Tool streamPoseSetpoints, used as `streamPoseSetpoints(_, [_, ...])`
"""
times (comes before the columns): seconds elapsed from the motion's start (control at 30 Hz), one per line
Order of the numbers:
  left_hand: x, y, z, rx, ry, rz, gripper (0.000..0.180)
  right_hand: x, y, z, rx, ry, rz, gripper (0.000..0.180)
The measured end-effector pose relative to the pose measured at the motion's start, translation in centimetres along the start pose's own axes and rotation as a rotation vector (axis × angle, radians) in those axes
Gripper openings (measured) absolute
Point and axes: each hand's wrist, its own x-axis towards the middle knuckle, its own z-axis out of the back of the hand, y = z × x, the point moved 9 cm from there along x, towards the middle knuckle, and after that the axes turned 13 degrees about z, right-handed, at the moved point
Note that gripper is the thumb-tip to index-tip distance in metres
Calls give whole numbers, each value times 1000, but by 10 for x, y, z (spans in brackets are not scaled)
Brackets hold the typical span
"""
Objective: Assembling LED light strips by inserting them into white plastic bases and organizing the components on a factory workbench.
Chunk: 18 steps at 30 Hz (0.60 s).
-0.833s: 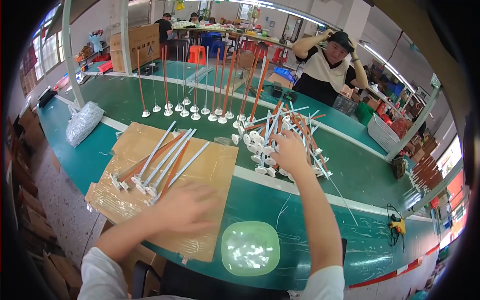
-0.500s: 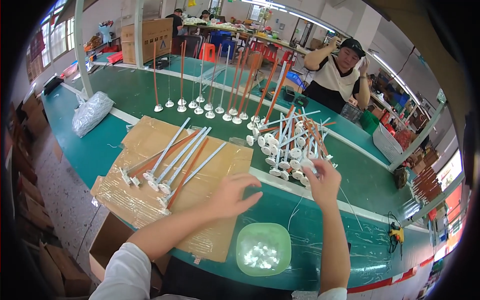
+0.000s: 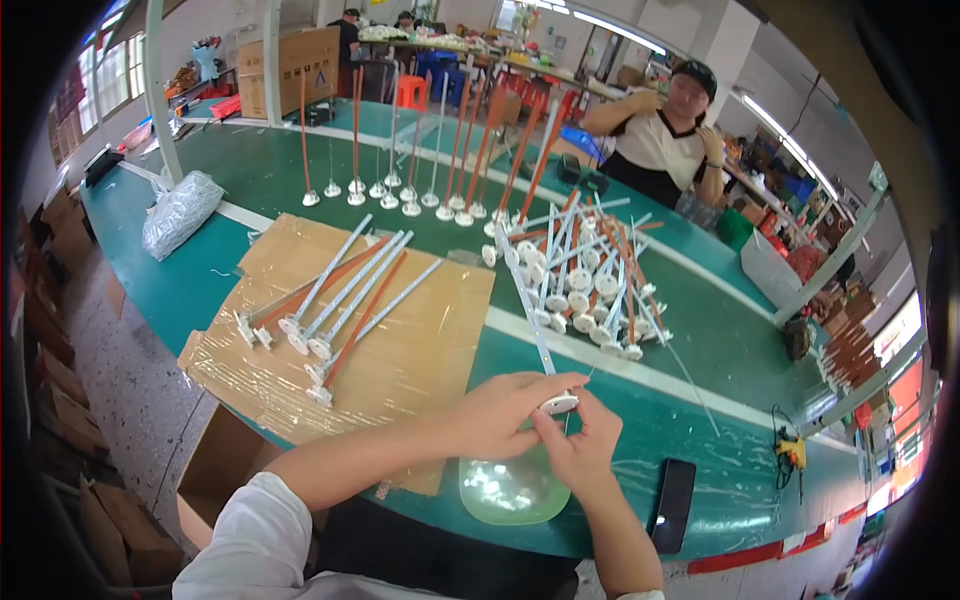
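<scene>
Above the green bowl [image 3: 480, 508], my two hands meet around a long pale strip [image 3: 529, 312] with a white round base [image 3: 560, 403]. Fingers of my left hand [image 3: 505, 412] are closed around the strip just by the base. My right hand [image 3: 588, 435] pinches the base's edge from the other side. From my hands the strip slants up and away toward the pile of similar white-based sticks [image 3: 580, 290]. Inside the bowl lie small shiny pieces, partly covered by my hands.
Cardboard [image 3: 250, 385] on the left bears several blue and brown sticks [image 3: 345, 300]. Behind, a row of sticks [image 3: 357, 140] stands upright on white bases. A black phone [image 3: 674, 505] and a yellow tool [image 3: 790, 453] lie right. Across the table sits a person [image 3: 655, 150].
My right hand has come back from the pile with a white-based strip. My left hand has moved right and closed on it. The phone is now uncovered.
</scene>
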Motion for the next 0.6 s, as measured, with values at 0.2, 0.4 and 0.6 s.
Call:
streamPoseSetpoints(0.2, [-11, 22, -13, 9, 31, 24, 61, -8, 7, -14, -193, 202, 125, 29])
streamPoseSetpoints(0.4, [-12, 29, -13, 97, 12, 60, 57, -4, 17, -13, -405, 195, 266, 30])
streamPoseSetpoints(0.6, [-12, 41, -12, 172, 12, 134, 50, -6, 46, -12, -446, 19, 632, 27])
